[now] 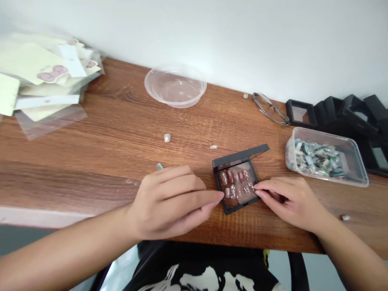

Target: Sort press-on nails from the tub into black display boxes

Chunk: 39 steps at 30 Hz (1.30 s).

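Note:
A small black display case [229,210] lies on the wooden desk before me with its hinged lid [241,155] raised. Two rows of brownish-pink, glittery press-on nails [233,191] rest inside it. My left hand [174,204] is at the case's left rim, index finger and thumb close together and the other fingers curled. At the right rim my right hand [292,202] holds the case's edge between thumb and forefinger, beside the end nails. Its remaining fingers are folded under. Whether a loose nail is between any fingertips is too small to tell.
A clear tub [353,161] of packed nails stands right, with black cases [330,111] and eyeglasses [269,109] behind. A clear round bowl [176,91] sits against the wall. Packaged cards [45,81] lie left. Loose nails [167,138] dot the desk.

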Tool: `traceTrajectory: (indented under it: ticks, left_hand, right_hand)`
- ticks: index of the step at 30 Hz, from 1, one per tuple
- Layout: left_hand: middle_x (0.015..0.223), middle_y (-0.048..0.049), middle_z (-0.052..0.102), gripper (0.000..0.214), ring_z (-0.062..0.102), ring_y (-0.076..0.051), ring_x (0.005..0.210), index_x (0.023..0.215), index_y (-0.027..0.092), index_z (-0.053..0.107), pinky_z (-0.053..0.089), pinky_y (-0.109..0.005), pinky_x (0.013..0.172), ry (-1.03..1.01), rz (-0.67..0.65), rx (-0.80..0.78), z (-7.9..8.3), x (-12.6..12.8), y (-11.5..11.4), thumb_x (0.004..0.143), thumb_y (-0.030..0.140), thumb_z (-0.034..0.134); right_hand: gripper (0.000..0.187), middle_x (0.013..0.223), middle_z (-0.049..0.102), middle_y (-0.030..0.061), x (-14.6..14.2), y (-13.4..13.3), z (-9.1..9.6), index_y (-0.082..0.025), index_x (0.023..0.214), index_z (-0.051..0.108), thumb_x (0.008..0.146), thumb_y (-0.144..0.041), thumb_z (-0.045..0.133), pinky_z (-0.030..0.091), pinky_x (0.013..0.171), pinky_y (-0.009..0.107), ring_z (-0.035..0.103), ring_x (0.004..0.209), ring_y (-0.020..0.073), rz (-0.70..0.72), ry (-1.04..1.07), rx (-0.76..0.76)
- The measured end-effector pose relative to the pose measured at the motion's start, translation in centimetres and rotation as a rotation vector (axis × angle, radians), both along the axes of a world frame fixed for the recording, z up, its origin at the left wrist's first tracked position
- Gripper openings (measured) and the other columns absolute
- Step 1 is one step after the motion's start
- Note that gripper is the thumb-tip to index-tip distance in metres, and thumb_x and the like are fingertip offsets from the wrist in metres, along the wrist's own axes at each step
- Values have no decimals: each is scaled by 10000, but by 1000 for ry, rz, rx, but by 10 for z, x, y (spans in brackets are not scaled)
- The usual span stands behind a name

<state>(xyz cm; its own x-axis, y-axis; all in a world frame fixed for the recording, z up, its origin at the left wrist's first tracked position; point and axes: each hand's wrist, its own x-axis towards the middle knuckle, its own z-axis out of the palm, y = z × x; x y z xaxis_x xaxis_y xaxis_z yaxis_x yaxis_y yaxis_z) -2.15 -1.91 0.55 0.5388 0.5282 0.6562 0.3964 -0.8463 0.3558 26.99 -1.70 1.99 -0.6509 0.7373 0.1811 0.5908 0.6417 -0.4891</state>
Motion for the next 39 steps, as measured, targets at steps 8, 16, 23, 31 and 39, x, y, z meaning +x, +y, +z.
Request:
traceTrajectory:
  ticks: [8, 16, 23, 31, 39]
  left_hand:
    - [1003, -13, 635, 153, 630, -157, 850, 979, 270, 643, 568, -350, 724, -86, 203, 21, 8, 1, 0, 881, 153, 636]
    - [1252, -1, 617, 168, 624, -214, 1080, 979, 261, 646, 528, -444, 956, -74, 268, -28, 9, 4, 1, 895, 115, 636]
    - [1162, -32, 675, 207, 674, -210, 1031, 1005, 229, 624, 568, -399, 905, -91, 228, 28, 8, 2, 4, 855, 92, 665]
    - [1280, -88, 669, 492, 643, -229, 1169, 1355, 190, 498, 518, -403, 1018, -62, 232, -161, 2, 3, 1, 890, 169, 658]
    - [1086, -45, 748, 258, 678, -235, 1094, 1172, 200, 609, 470, -446, 1031, 57, 247, -81, -3, 5, 5, 921, 197, 667]
  right_hand:
    - [145, 664, 655, -6, 5, -2, 3, -158, 965, 737, 957, -176, 594, 421, 522, 224, 568, 541, 87, 29, 14, 41]
    - [215, 601, 555, -26, 5, -1, 0, -188, 1056, 772, 987, -236, 574, 350, 497, 231, 492, 517, 86, 108, -15, 12]
    - [196, 584, 541, -28, 6, -1, 4, -170, 1029, 771, 974, -206, 586, 355, 488, 232, 484, 503, 86, 95, 10, 57]
    - [160, 609, 610, -28, 6, -1, 6, -169, 1047, 733, 958, -189, 602, 398, 494, 220, 528, 507, 84, 38, 46, 117]
    - [149, 591, 555, -36, 4, -1, 9, -175, 1049, 694, 932, -127, 615, 368, 485, 231, 464, 506, 97, 32, 48, 297]
